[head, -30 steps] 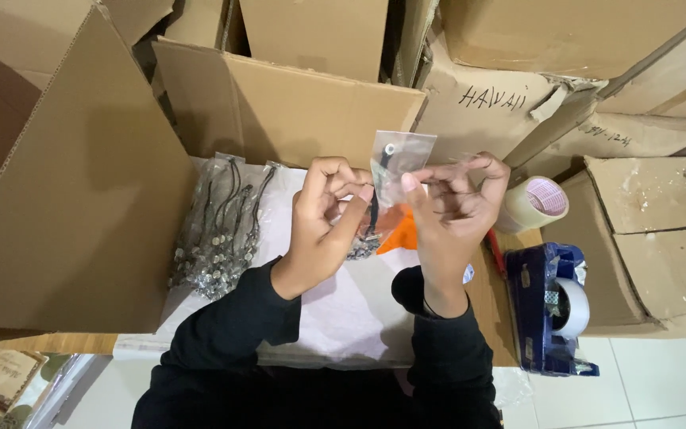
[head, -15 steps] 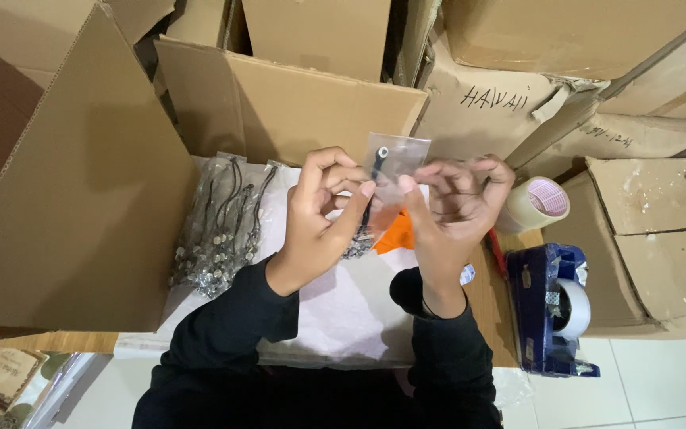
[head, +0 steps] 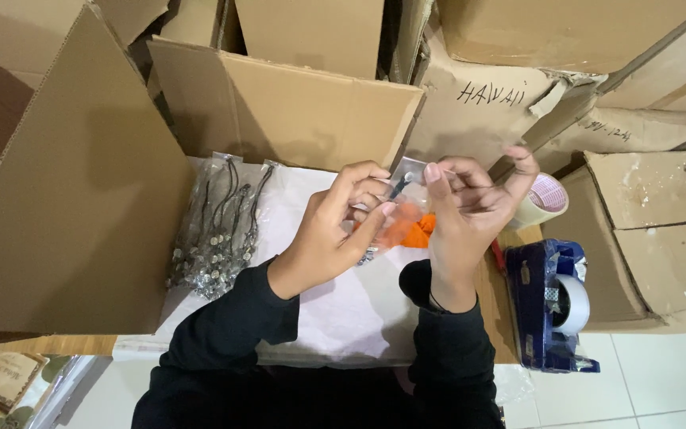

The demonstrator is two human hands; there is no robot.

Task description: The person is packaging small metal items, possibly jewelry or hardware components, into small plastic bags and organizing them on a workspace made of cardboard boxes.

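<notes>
Both hands raised over the white-covered worktop [head: 327, 318]. Left hand [head: 339, 230] and right hand [head: 462, 218] each pinch, in a closed grip, a small clear plastic bag [head: 406, 179] between them; blue tape dispenser [head: 549, 306] at right.

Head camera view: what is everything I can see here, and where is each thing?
small clear bag: one, transparent, a dark cord inside, pinched between both hands
orange thing: one, behind the hands, kind unclear
bundle of bagged cords: one pile, black with silvery beads, left on the sheet
white sheet: one, covering the tabletop
tape roll: one, pale, right of the hands
tape dispenser: one, dark blue, at the table's right edge
cardboard boxes: several, brown, all around
left hand: black sleeve, gripping the bag
right hand: black sleeve, gripping the bag
</notes>
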